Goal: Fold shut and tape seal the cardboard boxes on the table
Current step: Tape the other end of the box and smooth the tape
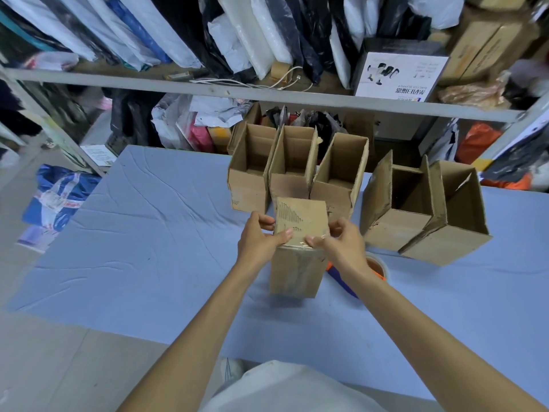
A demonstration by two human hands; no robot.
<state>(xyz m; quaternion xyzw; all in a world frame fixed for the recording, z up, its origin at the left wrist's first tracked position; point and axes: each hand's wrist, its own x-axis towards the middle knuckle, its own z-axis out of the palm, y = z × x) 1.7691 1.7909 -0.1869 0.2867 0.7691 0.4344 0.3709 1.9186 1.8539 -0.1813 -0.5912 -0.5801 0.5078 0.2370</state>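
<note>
Two hands: left hand (258,237), right hand (342,242) grasp tall corrugated cardboard box (297,272), thumbs on glossy tape (298,244).

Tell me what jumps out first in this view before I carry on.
Dead centre over the light-blue table cloth, the left hand and right hand hold a small closed brown cardboard box, thumbs at its taped top edge. Behind it stand five open brown cardboard boxes, flaps up.
</note>
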